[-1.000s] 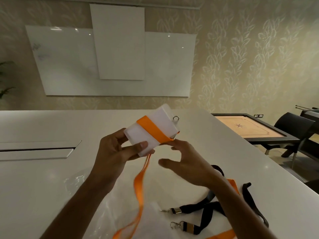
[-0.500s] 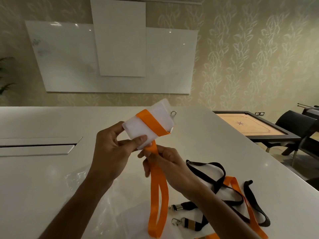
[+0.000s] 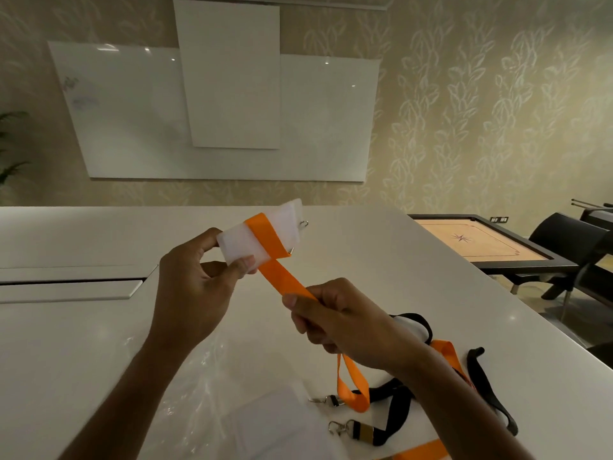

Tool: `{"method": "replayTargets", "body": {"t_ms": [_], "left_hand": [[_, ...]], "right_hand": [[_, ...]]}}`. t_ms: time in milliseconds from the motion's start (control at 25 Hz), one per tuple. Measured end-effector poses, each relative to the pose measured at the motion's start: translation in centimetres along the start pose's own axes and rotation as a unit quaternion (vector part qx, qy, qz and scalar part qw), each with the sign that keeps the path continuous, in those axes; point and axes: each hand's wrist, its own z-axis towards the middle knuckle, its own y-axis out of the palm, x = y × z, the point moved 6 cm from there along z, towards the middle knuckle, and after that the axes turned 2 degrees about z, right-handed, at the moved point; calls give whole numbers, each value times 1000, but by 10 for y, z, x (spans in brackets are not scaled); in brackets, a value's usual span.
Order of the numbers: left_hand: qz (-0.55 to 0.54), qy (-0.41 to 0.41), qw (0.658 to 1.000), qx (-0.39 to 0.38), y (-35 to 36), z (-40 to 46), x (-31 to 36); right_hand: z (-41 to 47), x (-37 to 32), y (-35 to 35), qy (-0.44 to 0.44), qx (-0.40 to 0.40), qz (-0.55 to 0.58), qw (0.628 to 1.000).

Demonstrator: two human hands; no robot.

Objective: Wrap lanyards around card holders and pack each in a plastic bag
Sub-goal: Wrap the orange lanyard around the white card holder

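Orange lanyard (image 3: 285,277) soft, flat, likely slippery; one turn already round white card holder (image 3: 262,235), held above surface (image 3: 83,343). My left hand (image 3: 195,290) pinches holder's near corner, thumb on front. My right hand (image 3: 335,320) curled round strap, pulling it taut. Holder light, stiff: best gripped by edges. Clear plastic bags (image 3: 205,393) lie near, below hands. Black lanyards (image 3: 398,403) on right.

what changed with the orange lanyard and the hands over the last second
The right hand, open beside the card holder a second ago, has taken hold of the orange lanyard and pulled it down and to the right, so the strap now runs taut from the holder. The left hand still grips the card holder, one orange turn still across it. The black lanyards stay on the table.
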Motion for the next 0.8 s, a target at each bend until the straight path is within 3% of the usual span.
{"method": "replayTargets", "body": {"t_ms": [200, 400, 480, 640, 800], "left_hand": [[35, 68, 995, -71, 15, -3, 7], [33, 144, 943, -297, 45, -23, 14], [36, 140, 925, -351, 52, -30, 14], [-31, 130, 917, -377, 50, -35, 25], [-152, 83, 936, -308, 38, -26, 35]], "right_hand": [[-17, -33, -15, -84, 32, 123, 988], [-23, -37, -47, -134, 94, 120, 979], [-21, -28, -61, -136, 124, 128, 974], [-9, -1, -73, -89, 138, 191, 968], [6, 28, -53, -33, 73, 226, 971]]}}
